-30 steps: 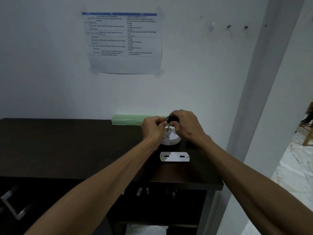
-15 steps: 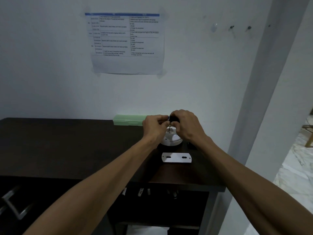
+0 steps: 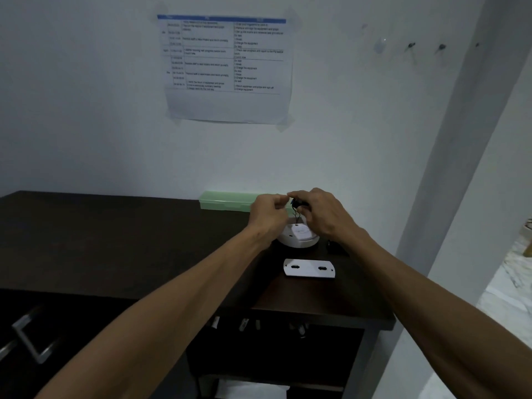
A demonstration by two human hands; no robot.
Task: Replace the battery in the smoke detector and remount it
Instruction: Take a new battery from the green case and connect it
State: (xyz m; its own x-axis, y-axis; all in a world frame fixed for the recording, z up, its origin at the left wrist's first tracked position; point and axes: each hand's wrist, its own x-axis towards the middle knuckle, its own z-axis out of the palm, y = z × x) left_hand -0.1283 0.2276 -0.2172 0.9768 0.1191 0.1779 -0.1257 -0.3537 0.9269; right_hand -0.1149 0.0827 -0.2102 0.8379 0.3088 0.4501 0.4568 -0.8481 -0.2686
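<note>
Desk (image 3: 115,240) edge flanks detector (image 3: 299,237); fingers (image 3: 299,195) seemingly pinch battery (image 3: 300,203).

The 2 hands have drawn slightly apart above the smoke detector (image 3: 299,239). The left hand's (image 3: 267,216) curled fingertips, tight against the small dark battery (image 3: 298,202) 1 second ago, now sit just beside it, leaving it in the right hand's (image 3: 325,217) grip. Thin dark wires (image 3: 296,215) now show beneath it, running down to the detector, and more of its white top is uncovered.
</note>
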